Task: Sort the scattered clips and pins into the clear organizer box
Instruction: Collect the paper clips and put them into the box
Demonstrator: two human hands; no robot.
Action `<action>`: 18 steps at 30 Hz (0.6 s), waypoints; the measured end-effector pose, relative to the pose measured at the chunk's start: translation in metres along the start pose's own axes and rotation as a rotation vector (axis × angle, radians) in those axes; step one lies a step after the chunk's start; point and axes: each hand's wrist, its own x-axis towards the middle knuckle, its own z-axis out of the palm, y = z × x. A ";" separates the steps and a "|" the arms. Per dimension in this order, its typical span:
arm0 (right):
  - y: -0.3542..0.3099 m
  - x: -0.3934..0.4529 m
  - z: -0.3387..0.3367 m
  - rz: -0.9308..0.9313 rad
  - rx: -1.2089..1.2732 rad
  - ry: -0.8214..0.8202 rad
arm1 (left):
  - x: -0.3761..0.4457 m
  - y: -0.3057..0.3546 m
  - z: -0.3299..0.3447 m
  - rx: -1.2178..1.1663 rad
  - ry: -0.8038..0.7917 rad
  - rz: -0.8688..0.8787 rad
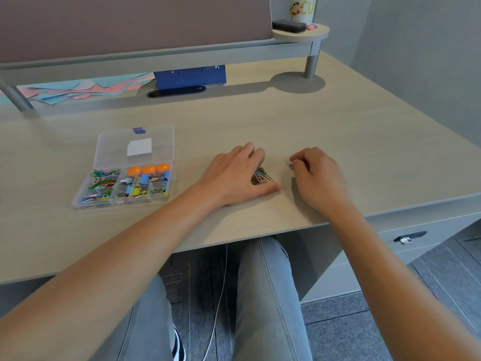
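A clear organizer box [86,199] lies open on the desk at the left, its lid [156,136] flat behind it. Its compartments hold coloured paper clips, binder clips and three orange round pins [149,169]. A small heap of coloured paper clips [262,176] lies on the desk right of the box. My left hand [231,175] rests over that heap, fingers and thumb curved around it; whether it grips the clips is unclear. My right hand [316,173] sits on the desk just right of the heap, fingers curled under, nothing visible in it.
A raised shelf [156,58] runs along the back of the desk, with pink and blue paper sheets [78,88] and a blue box [190,76] under it. A round stand [300,35] at back right carries a dark case. The desk's front edge is near my wrists.
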 end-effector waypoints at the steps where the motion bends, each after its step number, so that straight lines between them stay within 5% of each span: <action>1: 0.000 0.000 0.000 0.000 0.000 -0.001 | 0.003 -0.001 0.001 0.008 0.014 0.054; 8: 0.000 0.001 -0.001 0.024 0.020 0.012 | 0.029 -0.004 0.014 -0.039 0.137 0.251; 18: 0.000 0.001 -0.001 0.010 -0.023 -0.008 | 0.052 -0.008 0.013 -0.513 0.212 -0.070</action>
